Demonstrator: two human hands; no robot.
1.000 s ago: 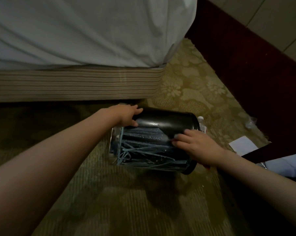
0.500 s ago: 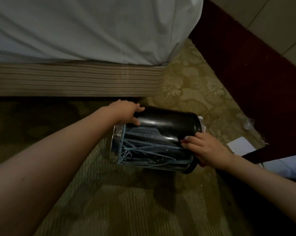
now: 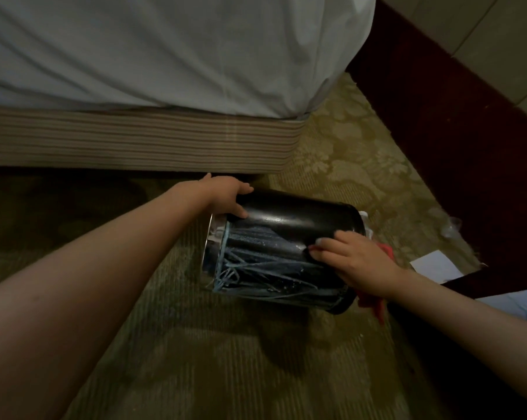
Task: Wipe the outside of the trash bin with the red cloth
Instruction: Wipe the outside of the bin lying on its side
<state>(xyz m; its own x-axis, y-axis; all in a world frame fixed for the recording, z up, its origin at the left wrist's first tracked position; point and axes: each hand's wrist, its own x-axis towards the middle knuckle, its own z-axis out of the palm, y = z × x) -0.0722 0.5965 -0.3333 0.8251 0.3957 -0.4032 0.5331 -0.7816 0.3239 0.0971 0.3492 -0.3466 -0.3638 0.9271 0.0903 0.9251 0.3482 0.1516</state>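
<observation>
A black cylindrical trash bin (image 3: 292,219) lies tilted on its side above the carpet, its metal rim to the left and its base to the right. A dark blue liner with loose strings drapes over its lower side. My left hand (image 3: 225,195) grips the bin near the rim, thumb on the top surface. My right hand (image 3: 353,262) presses a red cloth (image 3: 374,301) against the bin's side near the base. Most of the cloth is hidden under the hand; red shows below the wrist and beside the knuckles.
A bed (image 3: 165,56) with a white sheet and striped base (image 3: 135,140) stands just behind the bin. A dark red wall skirting (image 3: 453,131) runs along the right. White paper (image 3: 435,265) and clear plastic (image 3: 450,228) lie on the patterned carpet (image 3: 241,359) at right.
My right hand slid along the bin's side toward its base with the cloth, and red now shows under the wrist. The left hand kept its hold near the rim.
</observation>
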